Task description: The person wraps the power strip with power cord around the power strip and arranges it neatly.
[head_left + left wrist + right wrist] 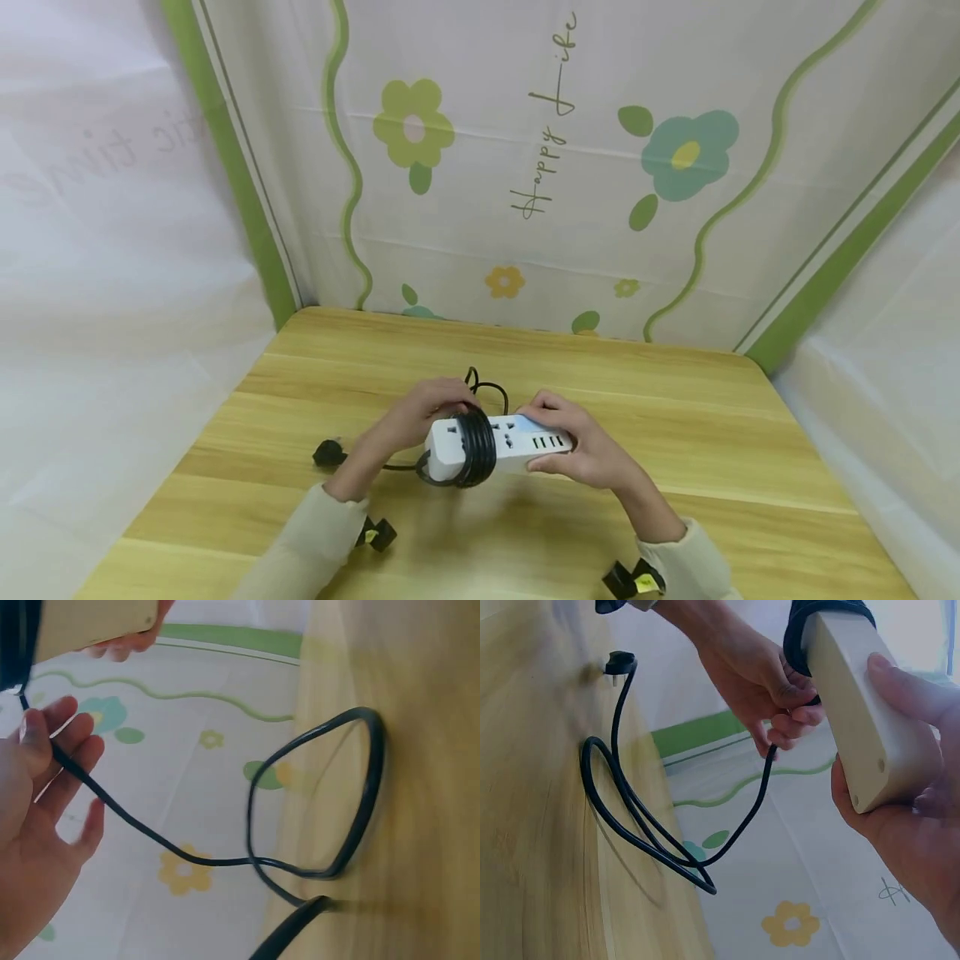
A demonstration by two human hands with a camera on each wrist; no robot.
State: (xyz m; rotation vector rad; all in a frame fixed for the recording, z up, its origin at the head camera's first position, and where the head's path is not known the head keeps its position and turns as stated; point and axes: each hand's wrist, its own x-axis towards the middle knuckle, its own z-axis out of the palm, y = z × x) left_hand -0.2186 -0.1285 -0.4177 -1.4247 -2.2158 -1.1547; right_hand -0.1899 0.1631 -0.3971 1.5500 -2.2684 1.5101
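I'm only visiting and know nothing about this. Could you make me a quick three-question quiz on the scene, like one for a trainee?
1. Which grip clasps the cord-free end of the white power strip? A) left B) right
2. True or false: the black plug lies on the table.
3. Fill in: the black cord is wound ____ the white power strip.

Key: 1. B, the right grip. 2. True. 3. around.

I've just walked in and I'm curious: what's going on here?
A person's right hand grips one end of a white power strip above the wooden table. The left hand holds a black cord, several turns of which circle the strip. More cord trails loose, and its plug rests on the table.
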